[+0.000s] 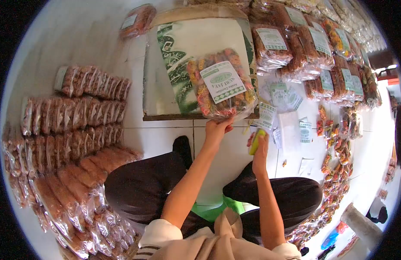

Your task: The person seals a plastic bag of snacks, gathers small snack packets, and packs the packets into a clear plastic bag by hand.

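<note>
A clear plastic bag of colourful snacks (224, 102) with a white and green label (222, 81) lies on a low board (200, 34), reaching over its near edge. My left hand (218, 131) is closed on the bag's near end, fingers pinching the plastic. Just right of it, my right hand (261, 149) wraps round a small lime-green tool (257, 142) that looks like a stapler; the fingers hide part of it. The tool is apart from the bag. Beyond my right hand, loose printed labels (266, 115) lie on the floor.
Stacked bags of brown snacks (74, 115) line the left floor. More labelled bags (272, 45) are piled at the back right. Small colourful packets (337, 156) trail down the right side. A single bag (138, 20) sits at the back left. My crossed legs (137, 186) frame the near floor.
</note>
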Available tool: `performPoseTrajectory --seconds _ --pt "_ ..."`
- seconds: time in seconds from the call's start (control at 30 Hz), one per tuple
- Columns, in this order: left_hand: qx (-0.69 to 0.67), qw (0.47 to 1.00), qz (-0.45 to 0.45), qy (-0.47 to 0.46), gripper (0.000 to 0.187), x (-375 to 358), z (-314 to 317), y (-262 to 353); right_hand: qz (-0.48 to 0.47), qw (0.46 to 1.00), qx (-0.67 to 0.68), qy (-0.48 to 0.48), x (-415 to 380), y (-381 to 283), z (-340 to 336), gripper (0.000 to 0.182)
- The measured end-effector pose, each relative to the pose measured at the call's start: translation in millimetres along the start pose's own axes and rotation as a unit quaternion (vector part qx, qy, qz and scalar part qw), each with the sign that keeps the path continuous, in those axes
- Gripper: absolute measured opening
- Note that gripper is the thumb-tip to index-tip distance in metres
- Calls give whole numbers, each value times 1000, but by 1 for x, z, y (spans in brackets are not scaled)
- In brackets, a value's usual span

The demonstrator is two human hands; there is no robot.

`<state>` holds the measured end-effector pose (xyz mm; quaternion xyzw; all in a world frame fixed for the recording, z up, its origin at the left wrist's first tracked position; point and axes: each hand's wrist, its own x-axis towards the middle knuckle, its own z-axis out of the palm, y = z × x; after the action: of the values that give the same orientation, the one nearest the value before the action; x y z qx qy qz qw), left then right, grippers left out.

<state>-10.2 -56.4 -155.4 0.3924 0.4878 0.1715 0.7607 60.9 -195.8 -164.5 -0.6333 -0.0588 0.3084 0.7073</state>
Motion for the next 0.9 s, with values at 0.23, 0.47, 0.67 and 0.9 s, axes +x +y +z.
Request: performPoseTrajectory --seconds 0.23,0.47,0.67,0.9 --pt "60 998 2 17 20 5 -4 -2 225 961 47 -152 21 -17 29 39" --pt "56 997 56 26 21 15 -8 -12 247 955 36 -157 32 -26 34 36" --pt "93 993 60 31 19 22 -9 -22 237 961 26 -142 30 -31 44 33" --pt "111 989 88 44 22 19 -9 -19 228 965 -6 -131 35 -26 48 32"
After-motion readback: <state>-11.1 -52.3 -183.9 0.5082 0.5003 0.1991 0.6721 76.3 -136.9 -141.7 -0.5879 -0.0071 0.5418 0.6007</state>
